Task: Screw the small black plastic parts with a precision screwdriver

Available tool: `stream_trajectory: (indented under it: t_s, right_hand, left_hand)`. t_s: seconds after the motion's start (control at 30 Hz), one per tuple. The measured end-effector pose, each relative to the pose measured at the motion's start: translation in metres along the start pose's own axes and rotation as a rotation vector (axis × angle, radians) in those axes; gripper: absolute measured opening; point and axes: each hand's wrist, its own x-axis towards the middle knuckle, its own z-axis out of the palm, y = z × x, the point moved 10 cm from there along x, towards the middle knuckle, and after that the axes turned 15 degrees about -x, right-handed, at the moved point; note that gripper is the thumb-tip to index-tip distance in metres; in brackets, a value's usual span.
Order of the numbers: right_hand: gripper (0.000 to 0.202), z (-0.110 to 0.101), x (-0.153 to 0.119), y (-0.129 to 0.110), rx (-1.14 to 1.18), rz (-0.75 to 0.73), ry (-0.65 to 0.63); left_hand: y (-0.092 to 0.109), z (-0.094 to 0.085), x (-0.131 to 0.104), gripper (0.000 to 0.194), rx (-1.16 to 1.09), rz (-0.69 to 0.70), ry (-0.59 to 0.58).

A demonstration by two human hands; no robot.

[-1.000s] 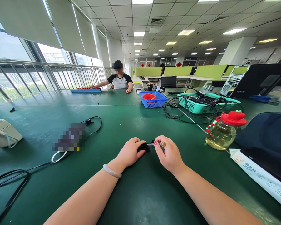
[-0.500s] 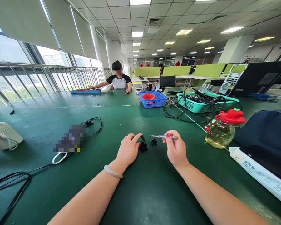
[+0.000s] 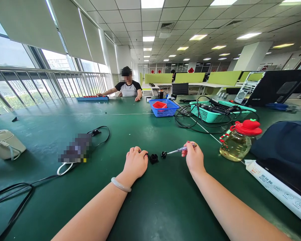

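Note:
In the head view my right hand (image 3: 194,157) is closed around a small screwdriver (image 3: 177,150) with a clear handle. The shaft points left, and its tip meets a small black part (image 3: 164,154) on the green table. Just left of that part lies a squarish black piece (image 3: 154,158) with a round top. Beside it, my left hand (image 3: 136,163) rests low on the tabletop, fingers curled down and together. A sliver of something black shows at its fingertips; the rest of it is hidden by the hand.
A blue basket (image 3: 163,110) with a red tray and a green basket (image 3: 212,116) of black cables stand farther back. A red-lidded bottle (image 3: 237,142) and a dark cap (image 3: 283,142) sit right. Left are a corded blurred item (image 3: 76,149) and a pale bag (image 3: 6,145). A person (image 3: 127,85) sits opposite.
The screwdriver has swung down so its tip meets the small black part. My left hand has lowered and curled, and the black frame-like piece at its fingertips is now mostly hidden.

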Motion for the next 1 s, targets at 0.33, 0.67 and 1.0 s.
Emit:
stream_trajectory:
  t_s: [0.33, 0.67, 1.0]
  right_hand:
    - [0.037, 0.007, -0.014, -0.028, -0.038, -0.177, -0.067]
    - [0.04, 0.006, -0.01, -0.019, -0.058, -0.13, -0.043]
    - [0.037, 0.034, -0.034, -0.041, -0.024, -0.281, -0.279]
  left_hand:
    - [0.032, 0.017, -0.006, 0.049, -0.312, 0.243, -0.224]
    - [0.039, 0.013, -0.007, 0.01, -0.302, 0.291, -0.196]
    - [0.035, 0.015, -0.008, 0.05, -0.274, 0.273, -0.203]
